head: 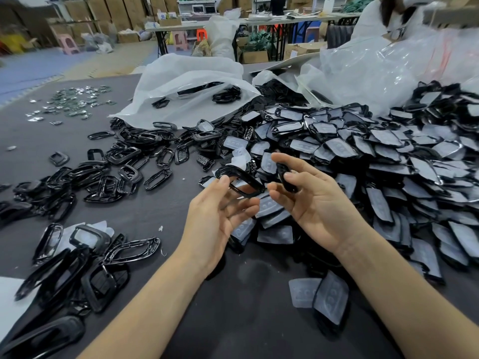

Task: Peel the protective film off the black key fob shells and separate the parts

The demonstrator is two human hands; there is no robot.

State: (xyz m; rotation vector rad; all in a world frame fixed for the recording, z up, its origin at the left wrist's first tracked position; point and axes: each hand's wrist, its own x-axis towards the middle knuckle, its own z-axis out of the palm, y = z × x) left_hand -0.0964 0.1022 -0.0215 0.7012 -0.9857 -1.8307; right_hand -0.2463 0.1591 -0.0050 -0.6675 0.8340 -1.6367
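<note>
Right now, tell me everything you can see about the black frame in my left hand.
The black frame is a glossy, hard-looking plastic ring with a rounded, elongated outline and an open middle; no film shows on it. It is tilted, held in the air above the dark table, in front of the pile of film-covered shells. The left hand holds it, thumb on its near rim, fingers curled beneath. The right hand, holding a separate black piece, does not touch it.

Soft, even indoor light, with faint shadows on the dark table (pixel 241 327). Wide-angle distortion bends the edges; the upper background blurs, and glare whitens the plastic bags (pixel 375 71) upper right.
</note>
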